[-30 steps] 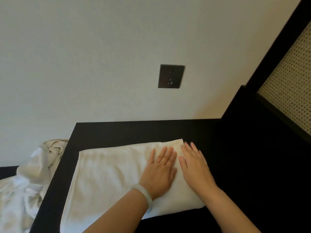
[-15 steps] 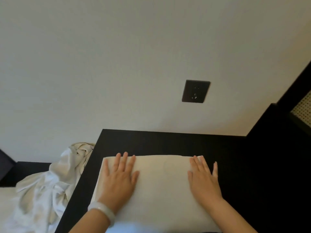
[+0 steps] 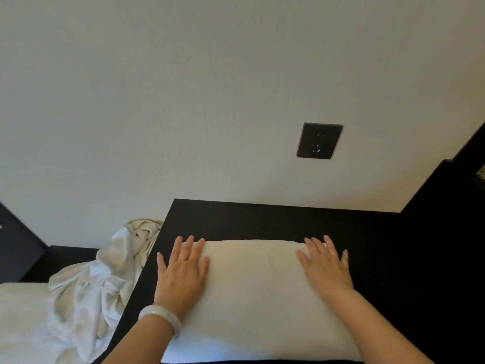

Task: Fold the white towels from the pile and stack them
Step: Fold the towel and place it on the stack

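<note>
**Hands flat on folded towel, one at each end**

Left hand [image 3: 181, 274]: palm down, fingers straight and slightly spread, pressing on the left end of the folded white terry towel [image 3: 257, 292]. Little finger sits off the cloth, over the matte black tabletop [image 3: 262, 222]. Pale, glossy stone-like bangle [image 3: 160, 317] on that wrist.

Right hand [image 3: 325, 271]: same pose, palm down with fingers straight and fanned, on the towel's right end. Little finger splays out past the towel's right edge. Neither hand pinches or curls round anything. Both forearms come in from the bottom of the view.

Towel: a thick rectangular pad lying flat on the tabletop, long side across the view. Far edge is straight, runs roughly parallel to the wall, and stops well short of the table's back edge. Surface is smooth, with one faint curved crease near the middle. Near edge runs out of frame at the bottom.

Crumpled pile of white towels [image 3: 105, 279]: unfolded, heaped just left of the table, touching its left edge, lower than the tabletop.

Background: plain off-white wall [image 3: 183, 101] with a dark square power socket [image 3: 319, 141] above the table; dark furniture panel [image 3: 446, 232] on the right.
</note>
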Motion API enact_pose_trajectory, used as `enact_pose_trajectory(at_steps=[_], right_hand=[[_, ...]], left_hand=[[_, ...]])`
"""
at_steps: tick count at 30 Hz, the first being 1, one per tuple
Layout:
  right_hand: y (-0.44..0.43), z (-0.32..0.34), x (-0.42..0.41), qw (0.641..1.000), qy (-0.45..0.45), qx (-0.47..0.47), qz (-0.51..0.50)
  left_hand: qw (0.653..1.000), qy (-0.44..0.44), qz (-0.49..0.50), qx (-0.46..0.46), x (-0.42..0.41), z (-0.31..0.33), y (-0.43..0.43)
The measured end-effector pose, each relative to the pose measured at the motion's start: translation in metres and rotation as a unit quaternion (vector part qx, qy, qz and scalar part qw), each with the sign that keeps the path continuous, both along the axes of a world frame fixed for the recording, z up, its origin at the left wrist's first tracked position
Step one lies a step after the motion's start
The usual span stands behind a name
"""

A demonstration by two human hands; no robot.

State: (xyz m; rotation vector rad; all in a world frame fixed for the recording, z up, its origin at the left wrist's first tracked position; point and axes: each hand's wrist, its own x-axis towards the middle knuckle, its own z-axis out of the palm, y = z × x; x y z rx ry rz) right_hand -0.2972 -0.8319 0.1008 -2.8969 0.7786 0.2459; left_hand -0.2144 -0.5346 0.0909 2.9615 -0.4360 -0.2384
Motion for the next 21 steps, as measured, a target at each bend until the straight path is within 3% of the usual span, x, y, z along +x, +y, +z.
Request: enact_pose_trajectory(at_steps=[3, 5, 7, 9, 12, 17, 19, 21], right_hand=[[0.023, 0.008, 0.002, 0.997, -0.055, -0.048, 0.0], [0.053, 0.002, -0.002, 0.99, -0.113, -0.027, 0.086], [0.072, -0.013, -0.013, 0.984, -0.084, -0.002, 0.157], [0.061, -0.023, -0.026, 0.988, -0.076, -0.013, 0.137], [0.027, -0.024, -0.041, 0.992, -0.082, -0.037, 0.089], [0.019, -0.005, -0.043, 0.998, -0.019, -0.037, 0.037], [0.037, 0.004, -0.047, 0.995, -0.058, -0.077, 0.023], [0.071, 0.008, -0.051, 0.986, -0.132, -0.061, 0.081]], left_hand=[[0.997, -0.07, -0.019, 0.03, -0.017, 0.013, -0.021], [0.992, -0.089, -0.086, -0.008, -0.037, 0.016, -0.046], [0.985, -0.067, -0.161, 0.003, -0.055, 0.004, -0.063], [0.989, -0.038, -0.143, 0.019, -0.058, -0.006, -0.056], [0.993, -0.067, -0.092, 0.023, -0.046, -0.008, -0.018], [1.0, -0.017, -0.005, -0.006, -0.033, -0.004, 0.029], [0.998, -0.062, -0.009, 0.023, -0.045, 0.011, 0.013], [0.992, -0.096, -0.078, -0.011, -0.07, 0.02, -0.02]])
